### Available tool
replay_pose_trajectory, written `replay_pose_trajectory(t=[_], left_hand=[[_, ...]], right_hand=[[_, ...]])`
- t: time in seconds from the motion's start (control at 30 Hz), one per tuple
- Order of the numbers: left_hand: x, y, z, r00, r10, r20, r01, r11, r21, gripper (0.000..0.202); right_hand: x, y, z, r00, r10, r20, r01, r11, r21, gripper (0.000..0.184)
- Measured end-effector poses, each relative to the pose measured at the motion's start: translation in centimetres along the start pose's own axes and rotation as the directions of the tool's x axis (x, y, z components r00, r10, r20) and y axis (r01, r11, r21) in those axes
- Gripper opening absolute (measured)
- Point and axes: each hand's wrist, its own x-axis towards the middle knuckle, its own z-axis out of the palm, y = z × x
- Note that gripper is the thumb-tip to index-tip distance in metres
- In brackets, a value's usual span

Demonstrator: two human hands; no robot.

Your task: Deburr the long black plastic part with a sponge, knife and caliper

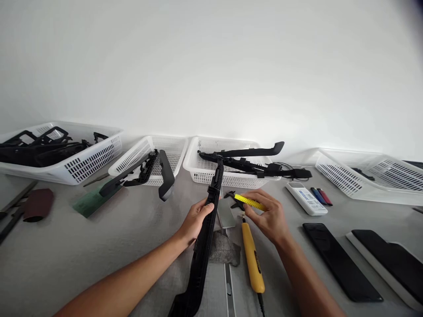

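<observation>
My left hand (196, 220) is closed round the middle of a long black plastic trim piece (205, 237), held slanting from the near edge of view up toward a basket. In my right hand (267, 215), between thumb and fingers, is a caliper (248, 202) with a yellow marked scale and black jaws pointing left. Below that hand lies a yellow corded hand tool (253, 259), its tip near the thumb. Between the hands are a small grey plate (226, 213), a crumpled grey cloth (224, 248) and a metal ruler (229, 286), partly covered by the cloth.
Behind are white baskets (228, 179) (180, 152) (94, 165) (333, 176), several with black plastic parts. On the right lie a white device (306, 199), two lighters (322, 197), a black phone-like slab (342, 262) and a black-and-white object (386, 259). Brown sandpaper (38, 203) and a green sheet (95, 198) are left.
</observation>
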Motion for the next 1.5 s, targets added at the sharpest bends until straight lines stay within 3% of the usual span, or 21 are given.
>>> replay_pose_trajectory(t=[0.23, 0.43, 0.8, 1.0, 1.2, 1.33, 1.5], left_hand=[[0.0, -0.2, -0.1, 1.000, -0.006, 0.004, 0.006, 1.000, -0.001, 0.059], [0.1, -0.2, 0.0, 1.000, -0.014, 0.006, 0.014, 1.000, -0.017, 0.057], [0.2, -0.2, 0.0, 1.000, -0.020, -0.004, 0.020, 1.000, -0.008, 0.060], [0.2, -0.2, 0.0, 1.000, -0.017, 0.002, 0.017, 0.999, -0.039, 0.062], [-0.1, -0.3, -0.2, 0.990, -0.046, 0.131, 0.051, 0.998, -0.037, 0.071], [-0.1, -0.3, -0.2, 0.990, -0.029, 0.141, 0.030, 1.000, -0.002, 0.064], [-0.1, -0.2, -0.1, 0.993, -0.023, 0.114, 0.025, 1.000, -0.009, 0.056]], right_hand=[[-0.1, 0.3, 0.2, 1.000, 0.021, 0.009, -0.022, 0.999, 0.039, 0.017], [-0.1, -0.3, 0.7, 0.998, -0.030, 0.062, 0.027, 0.999, 0.047, 0.018], [-0.1, -0.3, 0.6, 0.999, -0.015, 0.049, 0.013, 0.999, 0.046, 0.017], [-0.1, -0.3, 0.4, 0.991, 0.032, 0.130, -0.039, 0.998, 0.054, 0.017], [-0.2, 0.8, 0.6, 0.999, 0.046, 0.017, -0.046, 0.999, -0.011, 0.019], [-0.2, 1.2, 0.5, 0.999, 0.029, -0.042, -0.031, 0.998, -0.048, 0.019], [-0.1, 0.5, 0.2, 0.997, 0.022, 0.070, -0.022, 1.000, -0.011, 0.018]])
